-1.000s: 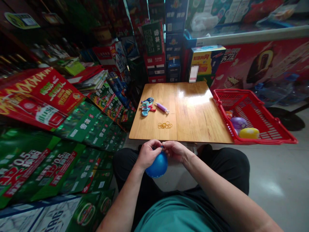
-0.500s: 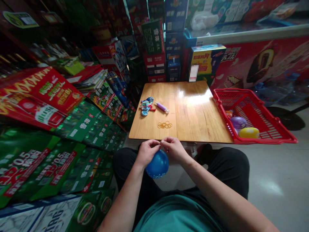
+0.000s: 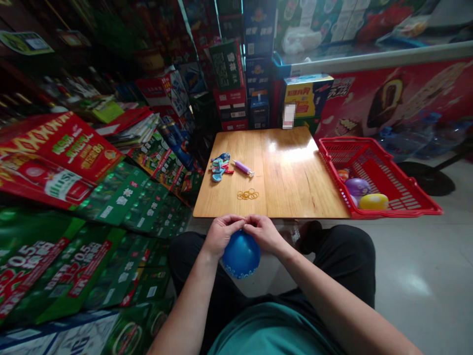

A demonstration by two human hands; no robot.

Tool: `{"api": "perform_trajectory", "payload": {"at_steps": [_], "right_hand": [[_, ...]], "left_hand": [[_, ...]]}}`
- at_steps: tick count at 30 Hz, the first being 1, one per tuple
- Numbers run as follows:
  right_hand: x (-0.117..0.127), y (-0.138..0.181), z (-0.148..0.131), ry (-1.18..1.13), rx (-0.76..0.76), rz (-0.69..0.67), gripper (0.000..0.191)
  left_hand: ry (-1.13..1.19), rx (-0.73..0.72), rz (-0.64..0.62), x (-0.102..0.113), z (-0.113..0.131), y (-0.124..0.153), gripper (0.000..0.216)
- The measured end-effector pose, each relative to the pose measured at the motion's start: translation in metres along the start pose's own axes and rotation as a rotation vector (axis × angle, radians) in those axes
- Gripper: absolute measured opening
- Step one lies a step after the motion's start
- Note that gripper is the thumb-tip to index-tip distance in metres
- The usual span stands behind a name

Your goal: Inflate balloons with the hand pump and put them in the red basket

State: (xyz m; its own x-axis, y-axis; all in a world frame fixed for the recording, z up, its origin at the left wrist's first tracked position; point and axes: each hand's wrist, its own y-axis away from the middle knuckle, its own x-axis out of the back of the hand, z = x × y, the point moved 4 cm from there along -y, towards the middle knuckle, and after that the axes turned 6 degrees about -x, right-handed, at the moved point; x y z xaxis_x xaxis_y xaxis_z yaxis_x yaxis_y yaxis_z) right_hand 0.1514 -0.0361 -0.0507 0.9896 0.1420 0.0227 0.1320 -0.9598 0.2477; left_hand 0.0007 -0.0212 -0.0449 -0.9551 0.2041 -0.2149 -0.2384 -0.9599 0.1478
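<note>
A small inflated blue balloon (image 3: 241, 256) hangs over my lap, just in front of the wooden table (image 3: 295, 177). My left hand (image 3: 220, 232) and my right hand (image 3: 264, 231) are both pinched together at the balloon's neck, fingers closed on it. On the table lie a little heap of yellow rubber bands (image 3: 248, 195), a purple hand pump (image 3: 244, 168) and a pile of flat balloons (image 3: 219, 165).
A red plastic basket (image 3: 391, 172) at the table's right edge holds a purple balloon (image 3: 356, 187) and a yellow balloon (image 3: 374, 201). Stacked drink cartons (image 3: 111, 197) crowd the left side and the back. Grey floor lies to the right.
The balloon and both hands have shifted slightly up and toward the table edge; the fingers stay pinched at the neck. The view tilted a little.
</note>
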Motion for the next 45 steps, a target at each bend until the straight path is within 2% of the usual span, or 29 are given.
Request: {"api": "perform_trajectory", "payload": {"at_steps": [7,10,12,14,21,28,38,45], "right_hand": [[0.051,-0.001,0.000,-0.217,-0.026,0.200,0.019],[0.075,0.001,0.005,-0.399,-0.046,0.249,0.024],[0.090,0.002,0.009,-0.509,-0.070,0.271,0.027],[0.106,0.004,0.013,-0.576,-0.083,0.312,0.030],[0.180,0.009,0.018,-0.637,-0.058,0.474,0.031],[0.276,0.017,0.019,-0.617,-0.017,0.686,0.029],[0.399,0.034,0.041,-0.618,-0.034,0.915,0.026],[0.463,0.037,0.065,-0.680,-0.068,1.050,0.023]], "left_hand": [[-0.272,-0.163,0.234,0.004,0.010,-0.010,0.045],[-0.202,-0.065,0.192,-0.002,-0.002,-0.011,0.053],[-0.138,0.022,0.120,-0.014,-0.010,-0.011,0.058],[-0.095,0.033,0.053,-0.030,-0.014,-0.012,0.059],[-0.194,-0.097,-0.099,-0.095,-0.005,-0.043,0.055],[-0.266,-0.166,-0.253,-0.187,0.001,-0.096,0.051],[-0.426,-0.375,-0.427,-0.308,-0.019,-0.175,0.048],[-0.509,-0.401,-0.536,-0.381,-0.038,-0.221,0.050]]}}
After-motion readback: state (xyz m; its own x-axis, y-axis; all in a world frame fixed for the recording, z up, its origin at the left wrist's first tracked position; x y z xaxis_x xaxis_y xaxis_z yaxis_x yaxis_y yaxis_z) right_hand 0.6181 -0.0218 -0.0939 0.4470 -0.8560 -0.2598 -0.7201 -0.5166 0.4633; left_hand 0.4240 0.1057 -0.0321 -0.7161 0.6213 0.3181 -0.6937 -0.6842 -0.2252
